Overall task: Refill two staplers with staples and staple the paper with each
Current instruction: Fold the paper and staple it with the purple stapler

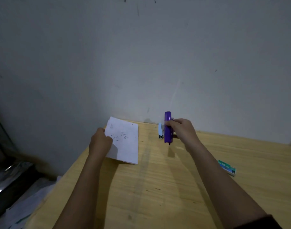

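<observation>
A purple stapler (pixel 167 129) is held off the wooden table (pixel 158 187), nearly upright, with my right hand (pixel 181 128) closed around its right side. Just behind it to the left lies a small pale-blue stapler (pixel 160 130) near the wall. A few white sheets of paper (pixel 125 141) with handwriting lie at the table's far left; my left hand (pixel 100 142) grips their left edge, lifting it slightly. A green and white staple box (pixel 227 167) rests on the table to the right of my right forearm.
A grey wall rises directly behind the table's far edge. The table's left edge drops off to a dark area with shiny metal and white sheets on the floor (pixel 17 187).
</observation>
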Action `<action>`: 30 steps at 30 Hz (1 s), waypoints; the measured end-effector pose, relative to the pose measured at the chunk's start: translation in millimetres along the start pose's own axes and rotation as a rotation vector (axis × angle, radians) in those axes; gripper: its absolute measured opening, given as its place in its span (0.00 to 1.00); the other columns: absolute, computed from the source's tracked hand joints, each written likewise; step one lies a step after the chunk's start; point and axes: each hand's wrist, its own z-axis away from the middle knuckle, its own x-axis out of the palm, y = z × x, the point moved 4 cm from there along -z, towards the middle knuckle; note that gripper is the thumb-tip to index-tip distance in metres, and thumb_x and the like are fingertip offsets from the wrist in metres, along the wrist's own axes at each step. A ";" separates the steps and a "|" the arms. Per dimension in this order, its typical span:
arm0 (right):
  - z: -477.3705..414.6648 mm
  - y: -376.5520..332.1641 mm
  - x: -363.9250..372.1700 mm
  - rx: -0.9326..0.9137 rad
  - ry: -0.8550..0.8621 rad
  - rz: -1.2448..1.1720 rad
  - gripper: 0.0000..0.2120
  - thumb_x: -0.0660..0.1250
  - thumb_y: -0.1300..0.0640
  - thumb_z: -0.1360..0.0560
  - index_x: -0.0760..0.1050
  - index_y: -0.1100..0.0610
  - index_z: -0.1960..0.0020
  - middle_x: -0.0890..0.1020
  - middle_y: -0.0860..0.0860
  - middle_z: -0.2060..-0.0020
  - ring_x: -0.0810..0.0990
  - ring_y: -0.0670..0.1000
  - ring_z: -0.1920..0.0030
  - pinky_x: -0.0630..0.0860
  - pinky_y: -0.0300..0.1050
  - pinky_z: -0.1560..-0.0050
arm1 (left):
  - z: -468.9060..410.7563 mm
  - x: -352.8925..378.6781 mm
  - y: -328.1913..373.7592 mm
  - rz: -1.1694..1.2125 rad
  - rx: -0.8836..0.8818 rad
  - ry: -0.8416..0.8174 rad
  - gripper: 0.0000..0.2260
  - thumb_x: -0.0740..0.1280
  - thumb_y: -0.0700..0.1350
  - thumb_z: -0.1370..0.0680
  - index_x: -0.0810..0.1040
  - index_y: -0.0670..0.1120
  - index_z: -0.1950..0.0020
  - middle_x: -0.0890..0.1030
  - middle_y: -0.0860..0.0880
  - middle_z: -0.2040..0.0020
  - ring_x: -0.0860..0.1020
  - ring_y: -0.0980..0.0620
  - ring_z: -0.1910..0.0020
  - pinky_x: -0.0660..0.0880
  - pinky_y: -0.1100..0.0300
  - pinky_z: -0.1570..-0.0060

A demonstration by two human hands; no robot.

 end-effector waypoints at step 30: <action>-97.9 18.7 71.3 0.012 0.129 1.045 0.17 0.62 0.54 0.26 0.70 0.61 0.40 0.70 0.60 0.38 0.67 0.59 0.37 0.65 0.49 0.38 | -7.0 64.1 -11.9 -0.464 0.311 -0.235 0.24 0.49 0.52 0.17 0.54 0.45 0.23 0.52 0.45 0.22 0.50 0.49 0.23 0.50 0.54 0.25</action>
